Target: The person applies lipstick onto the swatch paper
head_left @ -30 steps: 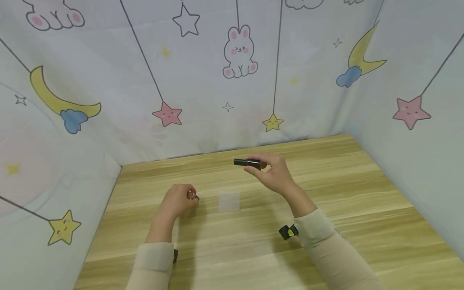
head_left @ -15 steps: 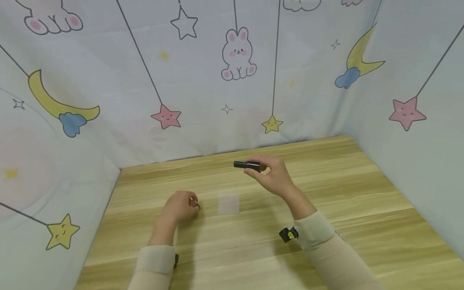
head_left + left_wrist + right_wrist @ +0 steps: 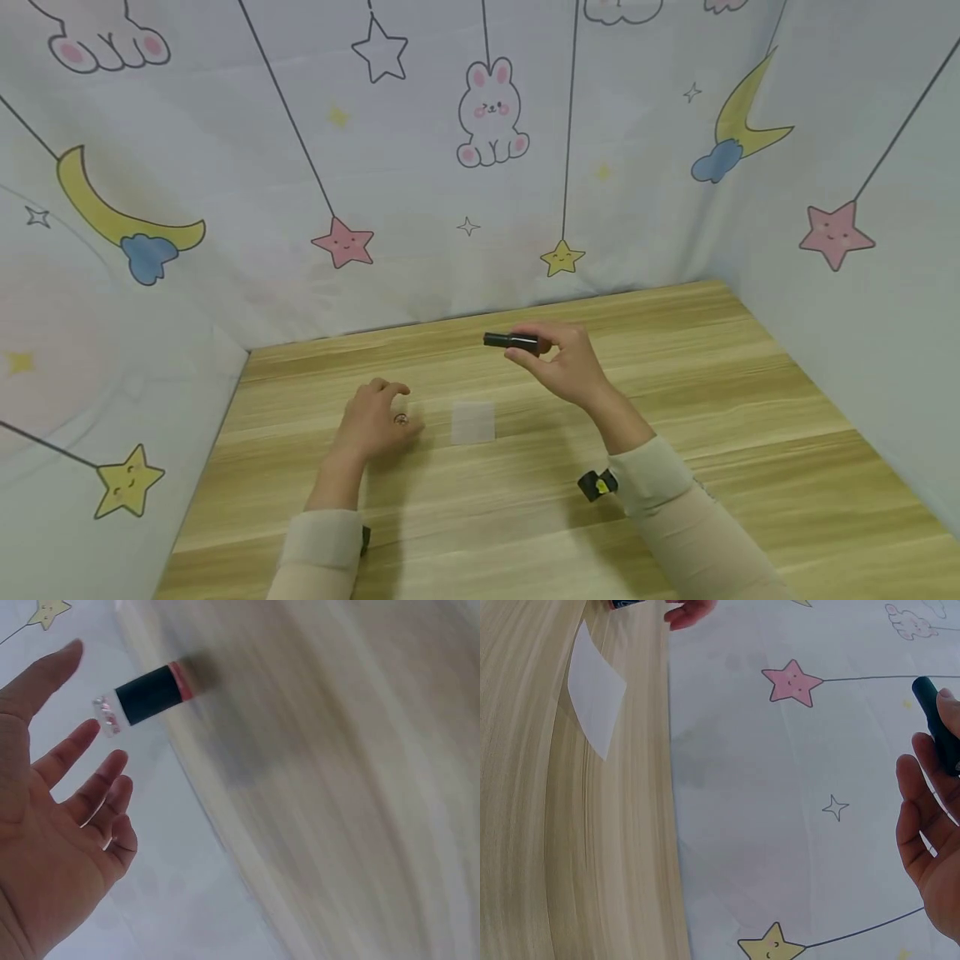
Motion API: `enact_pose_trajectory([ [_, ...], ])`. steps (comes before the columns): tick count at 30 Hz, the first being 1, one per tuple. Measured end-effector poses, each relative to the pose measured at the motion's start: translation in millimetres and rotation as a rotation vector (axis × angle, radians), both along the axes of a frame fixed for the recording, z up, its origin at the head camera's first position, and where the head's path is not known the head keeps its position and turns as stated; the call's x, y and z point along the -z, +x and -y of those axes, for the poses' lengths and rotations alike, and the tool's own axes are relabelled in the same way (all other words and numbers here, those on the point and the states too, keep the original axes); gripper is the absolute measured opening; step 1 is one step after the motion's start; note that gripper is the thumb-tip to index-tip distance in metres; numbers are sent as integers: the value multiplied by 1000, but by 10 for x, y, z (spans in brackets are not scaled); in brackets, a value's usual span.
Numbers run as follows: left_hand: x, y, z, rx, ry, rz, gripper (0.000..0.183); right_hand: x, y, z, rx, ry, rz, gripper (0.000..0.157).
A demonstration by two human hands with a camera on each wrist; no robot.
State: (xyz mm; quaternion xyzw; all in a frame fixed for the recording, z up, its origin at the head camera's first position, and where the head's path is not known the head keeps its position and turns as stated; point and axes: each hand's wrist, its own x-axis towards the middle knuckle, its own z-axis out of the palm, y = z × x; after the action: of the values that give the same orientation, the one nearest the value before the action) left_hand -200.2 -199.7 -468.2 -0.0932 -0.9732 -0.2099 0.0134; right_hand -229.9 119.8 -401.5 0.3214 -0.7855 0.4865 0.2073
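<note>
A small cylinder (image 3: 146, 696) with a black band, a red base end and a clear top stands upright on the wooden table. My left hand (image 3: 372, 422) is beside it with thumb and fingers spread apart; the left wrist view shows a fingertip right at the clear top. In the head view only that clear top shows between thumb and fingers. My right hand (image 3: 566, 360) is raised and pinches a black stepped tube (image 3: 512, 341), held level with its narrower end pointing left. In the right wrist view the tube's wider part is partly cut off by the frame edge.
A white paper square (image 3: 473, 423) lies flat on the wooden table (image 3: 487, 533) between the hands. White cloth (image 3: 420, 167) printed with stars, moons and rabbits surrounds the table's back and sides. A dark wrist camera (image 3: 597, 483) sits below the right sleeve.
My left hand has let go of the small cylinder and spread its fingers, leaving the cylinder standing. My right hand keeps the black tube in nearly the same place.
</note>
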Motion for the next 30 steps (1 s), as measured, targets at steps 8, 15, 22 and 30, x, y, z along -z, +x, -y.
enact_pose_trajectory([
  [8,-133,-61,-129,18,233,-99,55,-29,8,17,-3,5,-1,23],
  [15,-187,-58,-327,73,493,-75,48,-34,33,46,-9,-4,-16,23],
  [22,-227,-44,-625,80,863,23,42,-22,36,84,-12,-23,-10,23],
  [30,-308,-31,-849,-17,1206,61,34,-8,48,113,-16,-46,14,20],
])
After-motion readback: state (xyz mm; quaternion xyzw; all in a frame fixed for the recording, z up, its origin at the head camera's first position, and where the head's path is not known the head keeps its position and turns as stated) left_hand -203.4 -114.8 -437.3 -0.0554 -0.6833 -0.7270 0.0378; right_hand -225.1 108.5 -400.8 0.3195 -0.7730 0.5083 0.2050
